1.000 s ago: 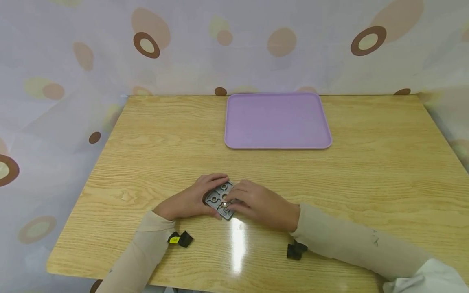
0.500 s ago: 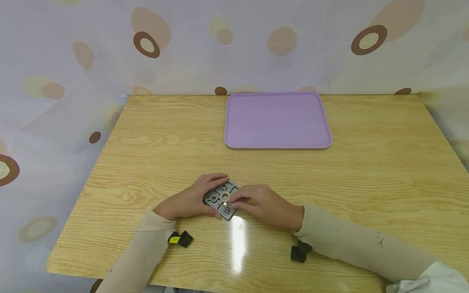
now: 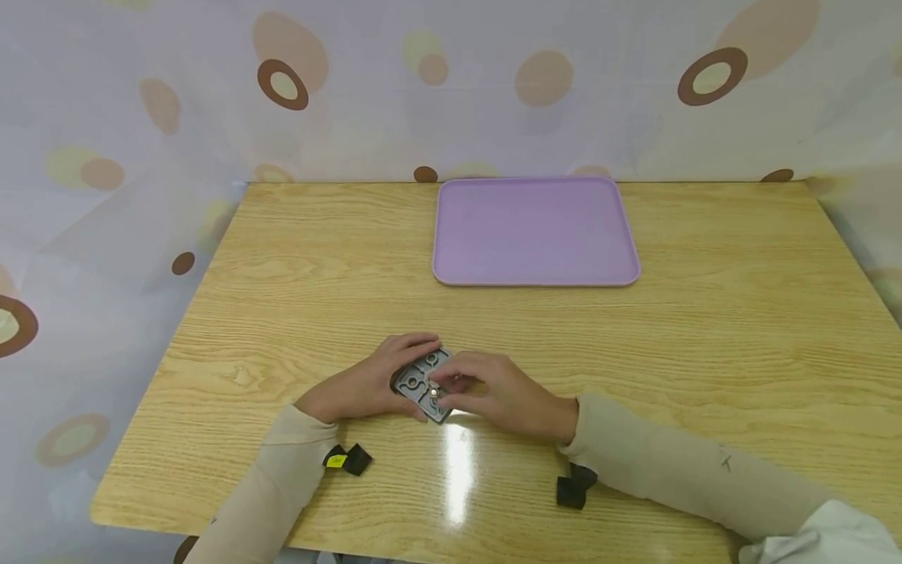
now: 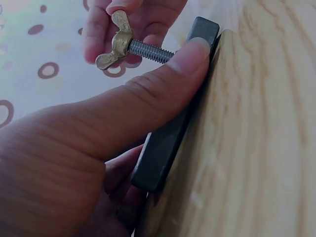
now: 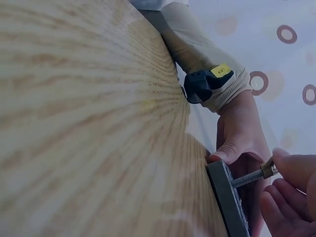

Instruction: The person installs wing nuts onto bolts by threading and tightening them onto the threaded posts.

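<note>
A grey metal plate [image 3: 413,383] with ribs and round holes lies on the table. My left hand [image 3: 368,384] grips it by its edges, thumb on the near side and fingers on the far side. From the plate a threaded rod [image 4: 150,52] sticks up, with a brass wing nut [image 4: 118,44] at its outer end. My right hand [image 3: 503,395] holds the wing nut at one wing between bent fingers and thumb. In the right wrist view, the fingertips partly cover the wing nut [image 5: 269,168], and the plate's dark side [image 5: 227,197] faces the camera.
A lilac tray [image 3: 535,231] lies at the back of the wooden table [image 3: 296,290], against the patterned backdrop [image 3: 479,47]. Black straps hang at both wrists, the left one [image 5: 200,86] with a yellow label.
My right fingers shift slightly right off the nut, then come back over it. Its wings stand at a different angle now. The left hand and plate stay in place.
</note>
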A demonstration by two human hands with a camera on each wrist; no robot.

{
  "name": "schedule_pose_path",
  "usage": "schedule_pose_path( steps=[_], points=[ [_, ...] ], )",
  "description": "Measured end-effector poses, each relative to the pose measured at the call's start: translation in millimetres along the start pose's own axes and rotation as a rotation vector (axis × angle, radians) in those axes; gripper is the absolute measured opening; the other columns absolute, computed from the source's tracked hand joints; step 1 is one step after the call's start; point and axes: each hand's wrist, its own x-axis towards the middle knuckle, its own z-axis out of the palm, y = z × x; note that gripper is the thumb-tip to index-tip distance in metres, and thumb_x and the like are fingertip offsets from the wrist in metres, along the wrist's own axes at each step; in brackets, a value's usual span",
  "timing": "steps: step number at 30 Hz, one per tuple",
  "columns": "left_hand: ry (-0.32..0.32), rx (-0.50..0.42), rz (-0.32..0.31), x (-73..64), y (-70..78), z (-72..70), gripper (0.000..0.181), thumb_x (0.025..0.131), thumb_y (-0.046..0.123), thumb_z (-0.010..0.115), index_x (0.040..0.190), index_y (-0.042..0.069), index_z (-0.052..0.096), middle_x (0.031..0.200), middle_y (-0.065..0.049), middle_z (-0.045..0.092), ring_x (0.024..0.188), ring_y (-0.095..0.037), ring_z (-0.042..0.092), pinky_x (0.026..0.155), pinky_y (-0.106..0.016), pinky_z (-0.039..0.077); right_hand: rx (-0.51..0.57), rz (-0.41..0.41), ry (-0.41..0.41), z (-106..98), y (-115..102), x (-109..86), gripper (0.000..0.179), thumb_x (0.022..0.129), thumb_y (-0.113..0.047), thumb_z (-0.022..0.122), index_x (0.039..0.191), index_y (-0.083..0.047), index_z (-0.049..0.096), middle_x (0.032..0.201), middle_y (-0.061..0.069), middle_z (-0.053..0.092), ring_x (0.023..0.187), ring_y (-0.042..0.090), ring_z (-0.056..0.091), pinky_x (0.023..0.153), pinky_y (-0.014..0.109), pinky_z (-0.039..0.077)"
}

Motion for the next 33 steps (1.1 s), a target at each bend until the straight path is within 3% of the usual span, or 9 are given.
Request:
schedule_pose_path(
  steps=[12,23,33],
  points=[
    [-0.006,-0.004,-0.003,0.7,0.7,-0.3,0.094,0.071,0.043,0.077,0.147,0.016,0.028,0.15,0.007,0.02,0.13,-0.014,0.021,0.099,-0.037,0.03,-0.05,0.0,-0.022,2.0,2.8,2.5,0.034,0.084,-0.02,0.068,0.116,-0.007,0.061,0.113,0.002,0.062,0.094,0.009,0.058,0.08,0.028,0.048],
    [0.003,0.015,0.002,0.4,0.0,0.4,0.094,0.071,0.045,0.077,0.147,0.017,0.029,0.149,0.008,0.02,0.129,-0.013,0.023,0.098,-0.036,0.032,-0.03,0.016,0.031,-0.7,3.0,-1.2,0.026,0.086,-0.012,0.066,0.112,-0.007,0.064,0.11,0.002,0.064,0.094,0.011,0.061,0.08,0.027,0.048],
    [0.005,0.017,-0.001,0.3,-2.7,1.3,0.095,0.07,0.048,0.076,0.147,0.018,0.028,0.15,0.009,0.019,0.13,-0.012,0.023,0.1,-0.036,0.031,-0.084,0.043,0.056,-4.2,3.2,-5.4,0.019,0.089,-0.011,0.063,0.108,-0.009,0.067,0.109,-0.003,0.065,0.101,0.008,0.059,0.086,0.025,0.045]
  ],
)
